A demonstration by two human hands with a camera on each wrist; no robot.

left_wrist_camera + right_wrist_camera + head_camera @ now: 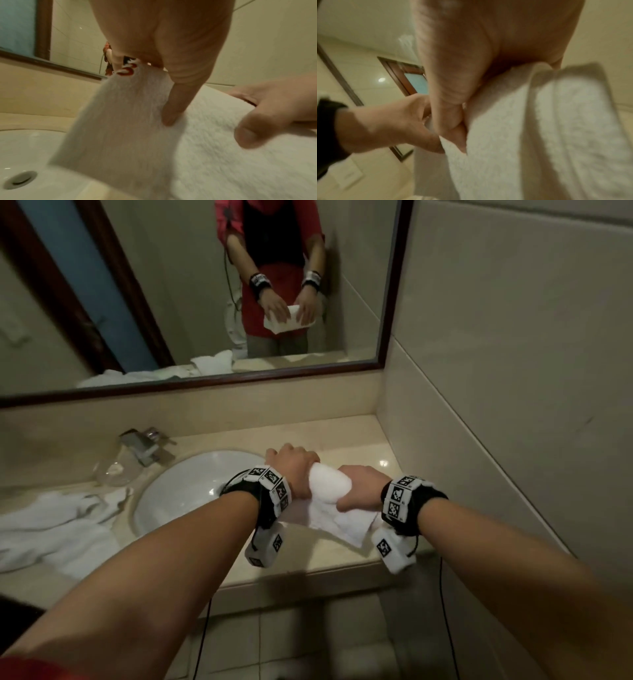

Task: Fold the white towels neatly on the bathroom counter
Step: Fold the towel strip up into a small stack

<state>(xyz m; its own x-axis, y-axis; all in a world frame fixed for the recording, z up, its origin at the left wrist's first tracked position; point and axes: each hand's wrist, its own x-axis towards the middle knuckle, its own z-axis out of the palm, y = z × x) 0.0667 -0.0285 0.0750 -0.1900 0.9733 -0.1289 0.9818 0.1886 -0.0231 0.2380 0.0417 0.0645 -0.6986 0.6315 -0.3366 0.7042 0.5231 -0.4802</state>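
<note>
head: beige table [342, 433] at the right wall, sink [191, 484] left, crumpled towels [58, 529] far left; both hands curl round folded towel [329, 501] near the table's right end | left wrist: left hand [171, 56] pinches towel edge | right wrist: right hand [453, 81] clamps towel, thumb closed.

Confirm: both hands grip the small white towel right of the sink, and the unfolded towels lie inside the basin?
Not quite. Both hands, left and right, do grip the small towel, but the head view shows the unfolded towels on the counter left of the basin.
</note>
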